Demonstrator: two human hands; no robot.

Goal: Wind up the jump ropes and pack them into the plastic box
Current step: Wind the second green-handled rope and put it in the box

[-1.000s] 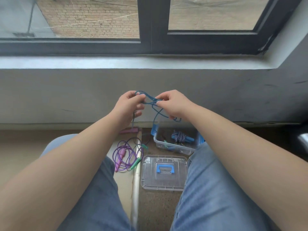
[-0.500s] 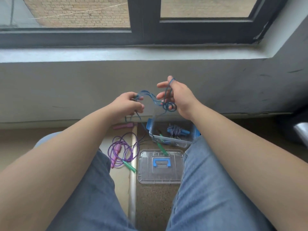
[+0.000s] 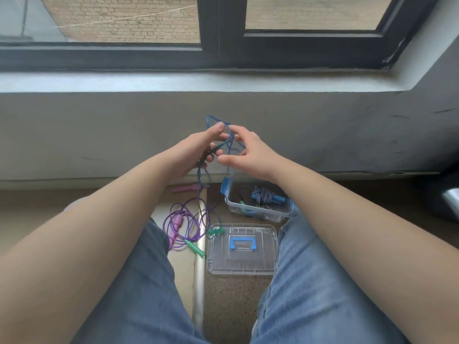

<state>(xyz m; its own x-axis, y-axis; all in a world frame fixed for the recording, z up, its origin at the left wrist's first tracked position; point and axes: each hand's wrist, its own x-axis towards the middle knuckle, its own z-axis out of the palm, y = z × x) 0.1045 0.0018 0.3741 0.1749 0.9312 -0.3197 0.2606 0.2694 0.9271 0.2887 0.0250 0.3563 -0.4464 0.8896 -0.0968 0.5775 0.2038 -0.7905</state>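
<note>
A wall (image 3: 323,135) under a window sill (image 3: 223,81) fills the space behind the fingers. Below them, a pair of jeans-clad legs (image 3: 310,294) frames the floor (image 3: 231,301). On that floor, below the right fingers, lies a clear lid (image 3: 263,264) with a blue handle; just beyond it, under the right wrist, sits the open plastic box (image 3: 258,214), holding a wound blue-and-white rope (image 3: 263,196). Below the left fingers a purple rope (image 3: 185,220) lies loosely coiled, with green handles (image 3: 195,248) beside it.

The left hand (image 3: 196,150) holds the blue rope (image 3: 229,141) up, its fingers curled around the strands, the thumb pressed on top. The right hand (image 3: 248,155) touches the same rope, fingers loosely spread, forefinger and thumb apart around a loop. The rope's tail hangs from the left fingers down to the floor.
</note>
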